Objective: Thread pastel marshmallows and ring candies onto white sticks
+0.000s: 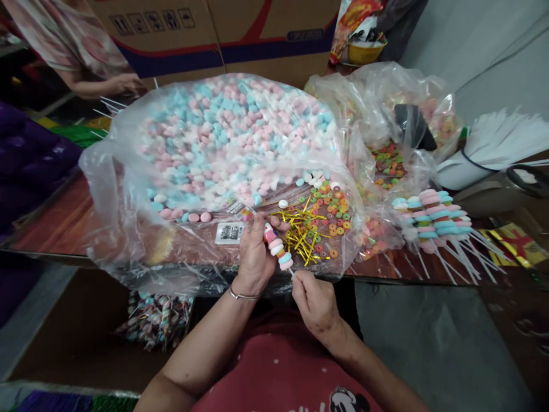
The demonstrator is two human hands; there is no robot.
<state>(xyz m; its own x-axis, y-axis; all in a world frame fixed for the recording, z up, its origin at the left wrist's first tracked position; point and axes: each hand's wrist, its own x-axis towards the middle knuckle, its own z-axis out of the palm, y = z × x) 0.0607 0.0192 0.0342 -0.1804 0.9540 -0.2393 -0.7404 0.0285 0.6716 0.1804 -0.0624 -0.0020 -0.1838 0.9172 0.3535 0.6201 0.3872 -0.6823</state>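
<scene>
A marshmallow skewer with pink, white and blue pieces slants between my hands above the table's front edge. My left hand is closed around its upper part, and the fingers partly hide the top. The white stick's lower end is pinched by my right hand. Just beyond my left fingertips lies a small clear printed wrapper; whether they touch it I cannot tell. Gold twist ties are heaped right of the skewer, with ring-shaped gummies behind them.
Behind my hands spreads a big clear bag of marshmallows. Finished skewers are stacked at the right, near a container of white sticks. An open carton holding wrapped sweets stands below left. Another person's hand is at back left.
</scene>
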